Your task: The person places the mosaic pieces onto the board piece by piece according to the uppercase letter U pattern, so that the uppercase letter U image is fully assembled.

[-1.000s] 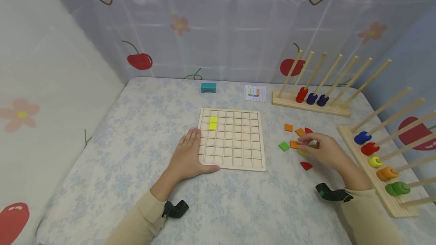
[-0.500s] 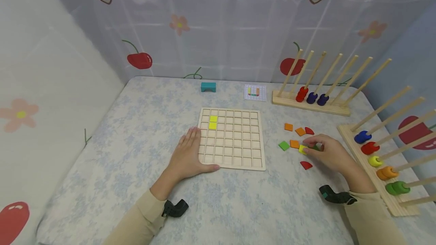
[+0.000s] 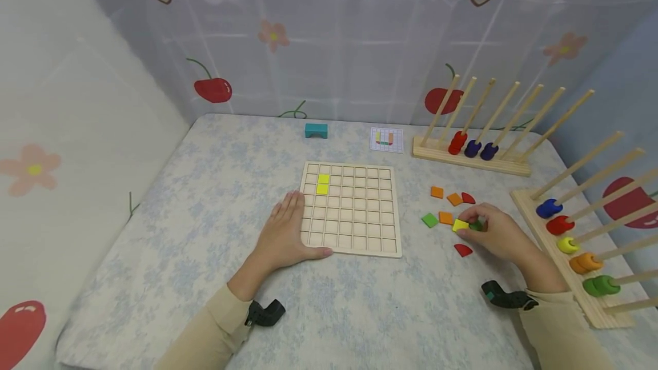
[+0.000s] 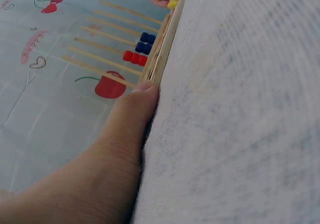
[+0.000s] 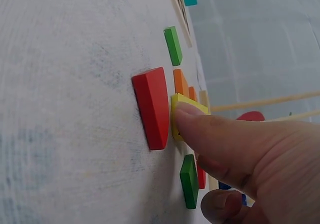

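Yellow tile (image 3: 460,225): right of the grid board (image 3: 352,201), among loose pieces (image 3: 445,218). Right hand (image 3: 496,234): grip narrow, pinching the tile. Left hand (image 3: 281,234): grip wide, fingers at the board's left edge, thumb at its near edge, presumably bracing against sliding.

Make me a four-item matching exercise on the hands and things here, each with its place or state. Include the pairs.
1. Left hand
2. Right hand
3. Teal block
4. Patterned card

A. Holds a yellow tile
B. Lies between the teal block and the far peg rack
C. Touches the edge of the gridded board
D. Has an arched cutout underneath

Pairs: 1-C, 2-A, 3-D, 4-B
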Demonstrator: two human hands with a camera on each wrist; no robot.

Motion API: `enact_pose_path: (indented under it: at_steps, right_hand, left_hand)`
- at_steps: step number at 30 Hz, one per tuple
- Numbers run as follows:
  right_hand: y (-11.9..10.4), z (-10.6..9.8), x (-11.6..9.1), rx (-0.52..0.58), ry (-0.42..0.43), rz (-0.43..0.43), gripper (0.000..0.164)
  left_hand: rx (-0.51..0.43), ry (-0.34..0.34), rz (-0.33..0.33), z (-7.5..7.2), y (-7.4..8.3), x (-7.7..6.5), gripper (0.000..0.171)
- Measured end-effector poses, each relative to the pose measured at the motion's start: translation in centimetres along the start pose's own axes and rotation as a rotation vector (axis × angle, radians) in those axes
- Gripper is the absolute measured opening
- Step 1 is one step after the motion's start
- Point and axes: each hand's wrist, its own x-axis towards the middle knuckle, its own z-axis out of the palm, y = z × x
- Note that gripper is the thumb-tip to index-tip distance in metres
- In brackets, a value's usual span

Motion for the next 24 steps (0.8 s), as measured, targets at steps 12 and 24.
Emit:
enact_pose_path:
  at_steps: [12,24]
  right_hand:
    - [-1.4,-0.5,1.4,0.064,-0.001,-0.058,0.026]
    - [-8.2,1.8,4.9,0.161,-0.033,-0.138,0.021]
  left_hand:
    - [-0.002,-0.001,0.002,-0.2,0.1,-0.1,0.144]
    - [-0.008,0.005,0.006,-0.2,0.1,-0.1,0.144]
